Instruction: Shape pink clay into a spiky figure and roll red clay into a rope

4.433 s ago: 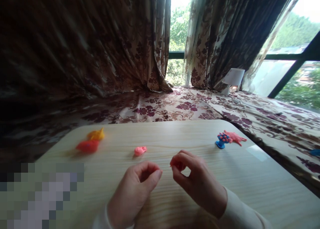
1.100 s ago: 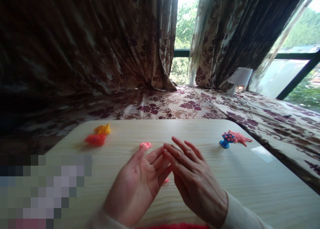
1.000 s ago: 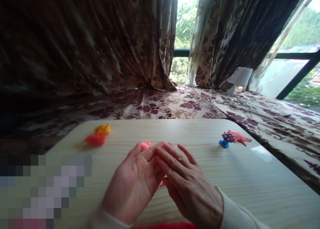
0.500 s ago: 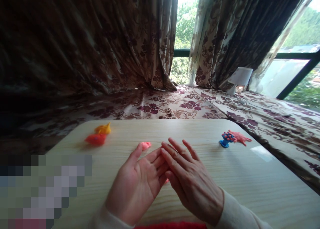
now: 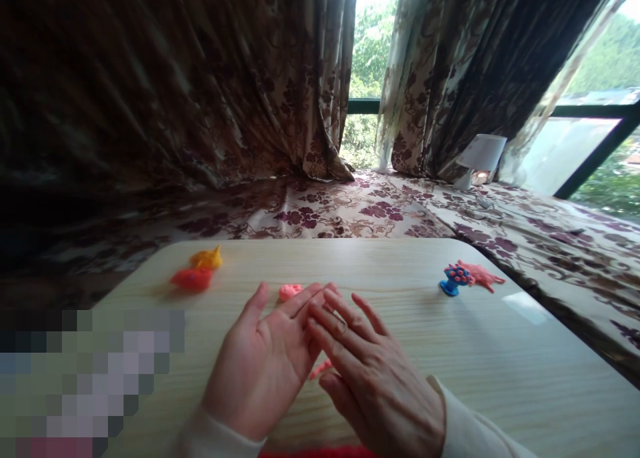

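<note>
My left hand [image 5: 267,358] is palm up over the table with its fingers stretched out and its thumb apart. My right hand [image 5: 370,371] lies across those fingers, palm down, with its own fingers extended and slightly spread. A thin strip of pink modelling clay [image 5: 321,369] sticks out below the overlapping fingers. The rest of it is hidden, seemingly between the two hands. Just beyond my left fingertips, a small pink clay lump [image 5: 290,292] sits on the table.
A red clay piece [image 5: 191,279] and a yellow one [image 5: 206,257] lie at the table's [image 5: 400,261] far left. At far right stand a blue clay figure with pink dots [image 5: 453,279] and a flat pink clay piece [image 5: 483,276]. A lamp [image 5: 481,155] is beyond.
Earlier my hands were apart with pinched fingers; since then they have come together flat. Lately my right hand has slid back and forth over the left fingers, and more of the pink strip shows.
</note>
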The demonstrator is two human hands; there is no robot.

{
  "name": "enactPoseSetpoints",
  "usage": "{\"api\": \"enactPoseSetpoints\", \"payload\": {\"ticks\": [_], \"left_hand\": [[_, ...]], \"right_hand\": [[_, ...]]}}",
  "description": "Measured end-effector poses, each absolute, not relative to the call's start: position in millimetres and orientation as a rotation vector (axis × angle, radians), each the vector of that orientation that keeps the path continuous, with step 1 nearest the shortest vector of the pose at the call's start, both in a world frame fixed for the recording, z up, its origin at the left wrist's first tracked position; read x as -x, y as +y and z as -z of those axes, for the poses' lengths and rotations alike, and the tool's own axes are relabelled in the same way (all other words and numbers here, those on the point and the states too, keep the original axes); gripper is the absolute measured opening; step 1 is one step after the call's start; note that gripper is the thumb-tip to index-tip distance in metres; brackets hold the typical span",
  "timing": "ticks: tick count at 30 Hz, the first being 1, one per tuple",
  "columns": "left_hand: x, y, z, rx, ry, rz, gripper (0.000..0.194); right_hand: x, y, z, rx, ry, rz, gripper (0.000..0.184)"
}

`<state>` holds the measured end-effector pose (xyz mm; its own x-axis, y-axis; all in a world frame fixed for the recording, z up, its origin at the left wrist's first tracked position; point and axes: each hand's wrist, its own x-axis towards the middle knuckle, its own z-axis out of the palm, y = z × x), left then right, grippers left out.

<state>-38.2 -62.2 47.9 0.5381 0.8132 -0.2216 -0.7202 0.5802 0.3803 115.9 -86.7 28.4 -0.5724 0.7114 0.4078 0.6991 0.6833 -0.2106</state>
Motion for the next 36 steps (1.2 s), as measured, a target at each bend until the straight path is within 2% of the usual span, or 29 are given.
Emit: {"api": "enactPoseSetpoints", "payload": {"ticks": [4,8,13,23,29,36], "left_hand": [[36.8,-64.9,-46.8,-0.257,0.389,-0.847,0.050],[36.9,-64.0,-46.1,-0.264,0.480,-0.882,0.057],[37.1,-59.6,-44.7,-0.215,0.569,-0.838,0.057],[34.8,-66.1,-40.8,-0.302,0.539,-0.824,0.047],[35.1,-65.4,-44.1,-0.396,0.630,-0.831,0.053],[33.4,-67.6,-32.2,-0.760,0.875,-0.900,0.046]], "right_hand": [[-117.4,-84.6,-27.7,1.128,-2.389,-0.041,0.048],[-125.8,-81.4,-24.4,1.237,-2.267,-0.085,0.042],[-130.0,-79.3,-22.7,1.178,-2.144,-0.148,0.038],[-134.2,-72.6,-17.8,1.155,-2.015,-0.087,0.017],[-131.6,-74.0,-19.0,1.129,-2.019,-0.168,0.022],[-134.0,-72.9,-17.9,1.193,-2.026,-0.226,0.014]]}}
